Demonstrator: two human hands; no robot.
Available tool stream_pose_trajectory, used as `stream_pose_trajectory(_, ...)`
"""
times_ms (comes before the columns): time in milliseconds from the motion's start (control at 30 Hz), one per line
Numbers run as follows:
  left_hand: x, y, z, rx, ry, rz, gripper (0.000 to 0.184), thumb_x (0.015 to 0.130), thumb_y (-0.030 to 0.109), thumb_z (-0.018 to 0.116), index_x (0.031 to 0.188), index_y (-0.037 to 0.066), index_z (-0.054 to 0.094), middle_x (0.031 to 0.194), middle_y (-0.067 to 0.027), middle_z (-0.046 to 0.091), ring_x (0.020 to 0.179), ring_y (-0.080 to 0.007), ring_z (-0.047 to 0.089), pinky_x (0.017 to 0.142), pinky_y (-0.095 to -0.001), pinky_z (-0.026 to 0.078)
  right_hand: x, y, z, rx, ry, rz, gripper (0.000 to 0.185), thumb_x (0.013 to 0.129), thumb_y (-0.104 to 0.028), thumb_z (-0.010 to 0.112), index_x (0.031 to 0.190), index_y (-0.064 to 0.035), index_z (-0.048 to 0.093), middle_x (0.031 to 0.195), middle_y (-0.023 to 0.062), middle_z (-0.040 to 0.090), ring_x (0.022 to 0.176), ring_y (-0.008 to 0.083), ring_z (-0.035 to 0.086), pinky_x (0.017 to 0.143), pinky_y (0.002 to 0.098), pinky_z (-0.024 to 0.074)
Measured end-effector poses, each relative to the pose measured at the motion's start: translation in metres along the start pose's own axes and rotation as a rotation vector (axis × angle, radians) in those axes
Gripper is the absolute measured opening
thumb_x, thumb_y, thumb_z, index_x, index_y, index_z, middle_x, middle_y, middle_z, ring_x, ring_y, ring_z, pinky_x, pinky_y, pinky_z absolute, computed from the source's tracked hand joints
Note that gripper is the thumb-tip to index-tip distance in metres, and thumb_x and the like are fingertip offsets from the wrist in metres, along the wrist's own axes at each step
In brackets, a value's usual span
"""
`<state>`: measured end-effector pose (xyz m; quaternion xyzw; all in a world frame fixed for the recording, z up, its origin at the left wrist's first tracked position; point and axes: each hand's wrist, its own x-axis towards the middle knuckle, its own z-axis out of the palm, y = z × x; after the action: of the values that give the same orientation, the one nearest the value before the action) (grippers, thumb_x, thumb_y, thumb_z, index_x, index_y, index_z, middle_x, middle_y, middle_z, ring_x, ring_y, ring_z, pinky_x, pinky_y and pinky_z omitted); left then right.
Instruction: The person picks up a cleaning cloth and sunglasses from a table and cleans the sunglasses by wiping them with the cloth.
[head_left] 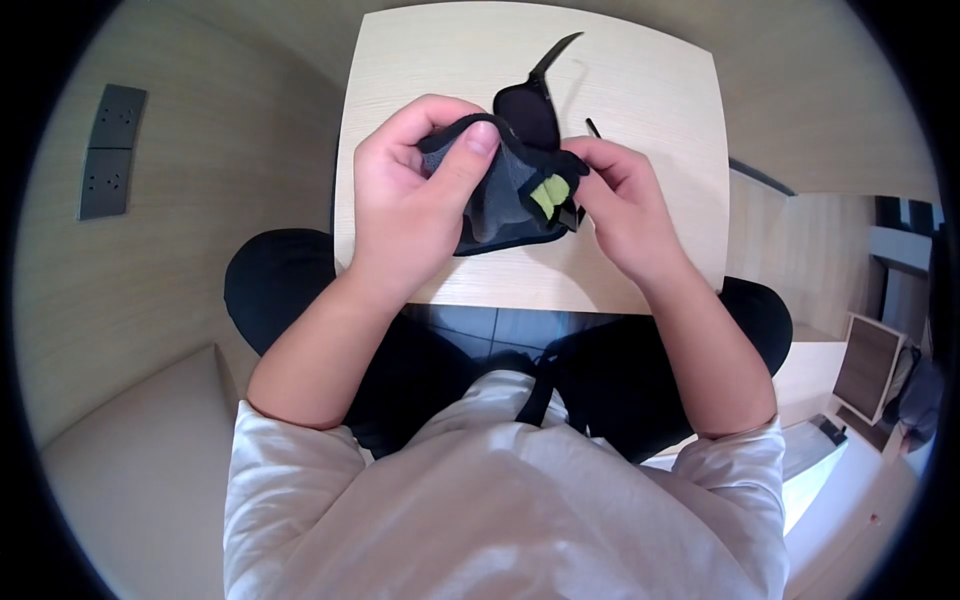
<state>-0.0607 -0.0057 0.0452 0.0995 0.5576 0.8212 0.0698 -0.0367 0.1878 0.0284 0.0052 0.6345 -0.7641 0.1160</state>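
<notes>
A dark grey, pouch-like fabric piece (497, 200) with black edging and a yellow-green patch is held up over the table; its exact kind I cannot make out. My left hand (415, 190) is closed on its left side, thumb on top and fingers behind. At its right edge, beside the patch, my right hand (625, 195) pinches the dark material, with the fingertips partly hidden. Just beyond the fabric are black sunglasses (527, 112), one dark lens and an unfolded temple showing. The fabric hides the rest of them, so whether they touch it is unclear.
Beneath my hands is a small pale wooden table (430, 50), its near edge above my knees. A wall with dark socket plates (110, 150) stands at the left, next to a beige seat (150, 460). A dark-panelled box-like object (868, 368) is at the far right.
</notes>
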Motion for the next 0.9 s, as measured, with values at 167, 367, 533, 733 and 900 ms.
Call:
stream_pose_trajectory(167, 0.002, -0.005, 0.006, 0.156, 0.152, 0.108, 0.009, 0.092, 0.004, 0.069, 0.097, -0.004, 0.066, 0.088, -0.004, 0.068, 0.079, -0.0066, 0.062, 0.07, -0.022, 0.051, -0.005, 0.002, 0.002, -0.082, -0.065, 0.018, 0.021, 0.095, -0.018, 0.067, 0.097, 0.0027, 0.068, 0.081, -0.0007, 0.064, 0.079, 0.0066, 0.055, 0.069, 0.0241, 0.0446)
stream_pose_trajectory(367, 0.007, -0.008, -0.001, 0.349, 0.15, 0.248, 0.011, 0.091, 0.003, 0.07, 0.098, -0.005, 0.068, 0.085, -0.003, 0.067, 0.076, -0.008, 0.06, 0.07, -0.0219, 0.05, 0.005, 0.015, 0.0, -0.074, -0.021, -0.038, 0.035, 0.097, -0.024, 0.067, 0.07, -0.003, 0.059, 0.063, -0.0093, 0.043, 0.063, 0.0027, 0.036, 0.055, 0.0248, 0.0289)
stream_pose_trajectory(533, 0.02, -0.008, -0.016, 0.402, 0.185, 0.284, 0.011, 0.092, 0.005, 0.07, 0.099, -0.004, 0.069, 0.081, -0.0009, 0.065, 0.073, -0.0074, 0.058, 0.069, -0.0214, 0.046, -0.002, -0.003, 0.002, 0.023, 0.02, 0.076, 0.032, 0.099, -0.027, 0.065, 0.079, -0.0019, 0.066, 0.067, -0.0078, 0.053, 0.065, 0.0021, 0.042, 0.058, 0.0227, 0.0342)
stream_pose_trajectory(733, 0.032, 0.003, -0.026, 0.145, 0.213, -0.14, 0.014, 0.098, 0.009, 0.062, 0.107, 0.001, 0.069, 0.083, -0.0004, 0.064, 0.076, -0.0069, 0.058, 0.068, -0.0226, 0.047, -0.002, -0.017, -0.014, 0.029, 0.064, 0.155, 0.036, 0.099, -0.034, 0.063, 0.093, 0.001, 0.071, 0.078, -0.0013, 0.066, 0.072, 0.0049, 0.057, 0.067, 0.0208, 0.0452)
stream_pose_trajectory(900, 0.023, -0.002, -0.012, 0.456, 0.364, 0.509, 0.012, 0.093, 0.0, 0.059, 0.103, -0.004, 0.064, 0.094, -0.0106, 0.066, 0.082, -0.0164, 0.063, 0.073, -0.0312, 0.051, 0.0, -0.03, -0.024, 0.3, 0.25, 0.155, 0.037, 0.1, -0.032, 0.06, 0.099, 0.004, 0.068, 0.092, 0.007, 0.072, 0.082, 0.012, 0.068, 0.074, 0.026, 0.054)
